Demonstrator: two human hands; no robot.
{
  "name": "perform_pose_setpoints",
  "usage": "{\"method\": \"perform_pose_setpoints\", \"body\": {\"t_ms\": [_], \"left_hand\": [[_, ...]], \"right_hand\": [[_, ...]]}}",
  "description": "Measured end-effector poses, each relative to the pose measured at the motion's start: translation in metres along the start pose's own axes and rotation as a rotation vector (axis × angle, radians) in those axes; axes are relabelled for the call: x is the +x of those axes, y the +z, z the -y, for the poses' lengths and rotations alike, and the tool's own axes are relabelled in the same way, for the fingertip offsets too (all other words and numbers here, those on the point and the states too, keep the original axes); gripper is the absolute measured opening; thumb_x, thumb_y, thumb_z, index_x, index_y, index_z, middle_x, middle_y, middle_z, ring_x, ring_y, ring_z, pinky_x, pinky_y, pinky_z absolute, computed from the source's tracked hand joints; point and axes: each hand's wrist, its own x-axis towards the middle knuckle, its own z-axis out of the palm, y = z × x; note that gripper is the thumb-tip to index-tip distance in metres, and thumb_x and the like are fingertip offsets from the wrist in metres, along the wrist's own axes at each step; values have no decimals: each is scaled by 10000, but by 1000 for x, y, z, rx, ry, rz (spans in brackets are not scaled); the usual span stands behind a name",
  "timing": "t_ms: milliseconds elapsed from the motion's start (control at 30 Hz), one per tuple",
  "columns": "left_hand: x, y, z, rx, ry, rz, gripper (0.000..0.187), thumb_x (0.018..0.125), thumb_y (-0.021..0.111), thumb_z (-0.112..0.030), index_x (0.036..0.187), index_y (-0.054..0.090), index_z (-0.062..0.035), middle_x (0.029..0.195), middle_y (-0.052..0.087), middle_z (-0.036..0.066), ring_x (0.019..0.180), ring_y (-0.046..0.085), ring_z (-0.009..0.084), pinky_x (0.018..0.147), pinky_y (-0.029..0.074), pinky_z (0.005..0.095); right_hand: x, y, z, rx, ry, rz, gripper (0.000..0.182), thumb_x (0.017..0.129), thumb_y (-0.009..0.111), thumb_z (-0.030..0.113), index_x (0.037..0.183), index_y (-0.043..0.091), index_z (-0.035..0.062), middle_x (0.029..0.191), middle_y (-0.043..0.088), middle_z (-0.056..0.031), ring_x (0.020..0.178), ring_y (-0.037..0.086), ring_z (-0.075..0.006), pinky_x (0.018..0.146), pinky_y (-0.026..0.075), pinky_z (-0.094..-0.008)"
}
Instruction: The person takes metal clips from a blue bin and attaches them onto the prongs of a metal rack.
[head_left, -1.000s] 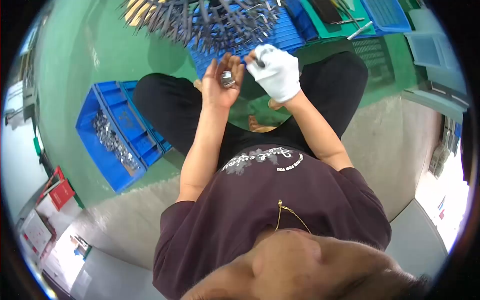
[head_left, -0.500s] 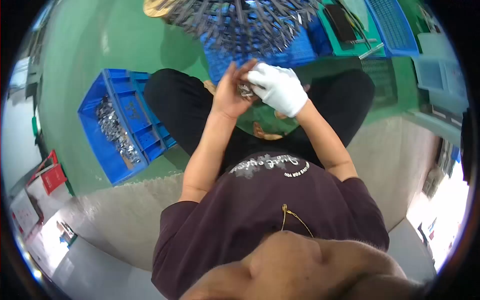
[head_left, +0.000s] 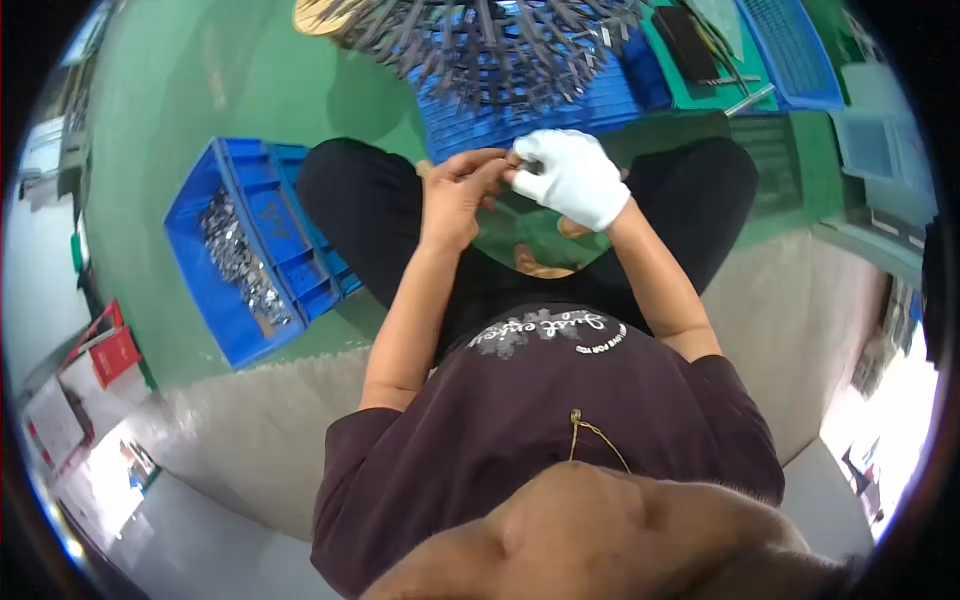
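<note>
My bare left hand is turned inward with its fingers curled, thumb and index finger pinched toward the right. My right hand wears a white glove with bare fingertips showing, and its thumb and fingers form a pinch. The fingertips of both hands meet between my knees. Whatever lies between them is too small or hidden to make out. Just beyond the hands stands a large spread of dark, thin metal strips, above a blue crate.
To the left, a blue bin holds many small shiny metal pieces, beside a divided blue tray. At upper right are a green surface with a dark case, a metal rod and a blue basket. My bent knees flank the hands.
Small metal pieces showed in my left palm before; now its fingers are curled and they are out of sight. The gloved hand has turned into a pinch at the left fingertips.
</note>
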Motion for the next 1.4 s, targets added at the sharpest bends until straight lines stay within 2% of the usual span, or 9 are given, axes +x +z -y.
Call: {"method": "perform_pose_setpoints", "body": {"t_ms": [133,233,267,367,500,633,733,933,1400], "left_hand": [[13,-4,10,-322,-43,-86,100,869,722,-148,937,689,-82,827,683,7,699,610,76,572,445,220],[18,6,8,-304,-99,-144,119,859,737,-173,930,675,-100,815,668,-15,720,608,74,597,444,235],[18,9,1,-244,-130,-161,154,849,753,-205,928,664,-106,824,662,-28,731,603,69,617,434,244],[32,14,-6,-167,-158,-149,173,844,758,-226,932,665,-109,832,657,-29,696,577,69,626,422,248],[66,12,-19,-212,-266,-85,181,850,753,-264,922,668,-121,734,581,-45,641,512,59,513,374,221],[96,18,-17,-288,-284,-45,179,844,764,-226,891,657,-90,644,522,-42,503,406,52,431,270,211],[101,16,-16,-280,-231,-66,212,758,832,-165,786,637,-88,623,485,-45,488,381,64,448,290,242],[100,20,-18,-300,-156,-89,207,752,818,-58,804,620,-82,609,507,-40,478,407,68,420,274,233],[102,24,-17,-325,-140,-90,176,793,767,-35,778,598,-79,583,442,-42,460,363,83,424,251,261]], "right_hand": [[-1,8,2,42,107,-186,176,798,697,250,835,698,78,746,670,-90,709,652,-283,653,508,-375],[1,23,0,78,129,-286,237,810,671,313,785,686,78,732,674,-90,699,657,-292,630,511,-397],[3,24,-2,49,157,-268,143,781,693,213,768,688,71,723,669,-100,684,660,-280,619,508,-373],[10,27,-7,-29,137,-347,149,767,683,206,718,661,67,696,655,-105,665,653,-297,603,508,-385],[20,25,-13,-132,146,-475,172,755,677,216,677,633,69,664,632,-113,619,633,-315,563,497,-402],[25,21,-13,-167,129,-519,197,754,693,225,662,616,69,657,623,-110,616,634,-317,550,493,-399],[25,19,-12,-211,127,-512,187,759,693,229,689,620,72,687,634,-108,633,641,-307,551,496,-397],[28,21,-16,-291,89,-508,196,777,680,249,703,613,80,693,633,-100,627,643,-290,549,497,-392],[33,29,-21,-370,39,-596,169,777,679,242,698,583,128,666,617,-59,603,637,-247,529,489,-370]]}}
